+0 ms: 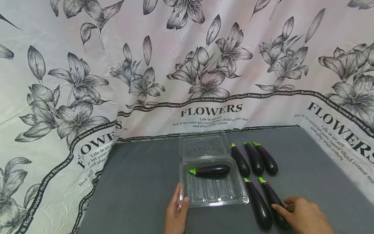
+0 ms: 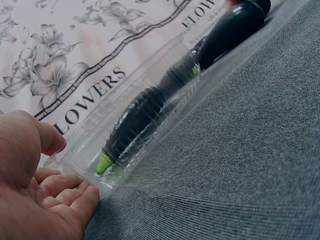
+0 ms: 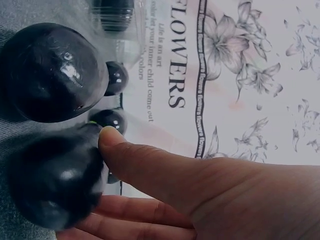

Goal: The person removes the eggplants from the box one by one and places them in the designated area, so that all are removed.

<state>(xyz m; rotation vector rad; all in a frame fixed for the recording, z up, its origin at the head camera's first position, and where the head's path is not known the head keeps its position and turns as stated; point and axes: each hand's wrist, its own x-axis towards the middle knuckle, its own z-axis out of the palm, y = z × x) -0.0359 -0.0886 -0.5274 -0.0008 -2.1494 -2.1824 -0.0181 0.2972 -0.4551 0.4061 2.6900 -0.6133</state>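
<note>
A clear plastic clamshell box (image 1: 214, 204) lies on the grey cloth with its lid folded back. Inside it, one dark eggplant (image 1: 213, 171) lies crosswise, green stem to the left. My left hand (image 1: 176, 211) holds the box at its near left corner, thumb by the rim and fingers along the outer wall; the left wrist view shows this hand (image 2: 45, 185) from close by. With thumb and fingers, my right hand (image 1: 306, 214) grips the nearest right eggplant (image 1: 273, 198) around its thick end. Another eggplant (image 1: 258, 204) lies just left of that one.
Three more eggplants (image 1: 253, 158) lie in a row to the right of the box, stems pointing away. The open lid (image 1: 204, 145) reaches back toward the flower-printed curtain (image 1: 210, 112), which hangs behind and along both sides of the grey surface (image 1: 140, 182).
</note>
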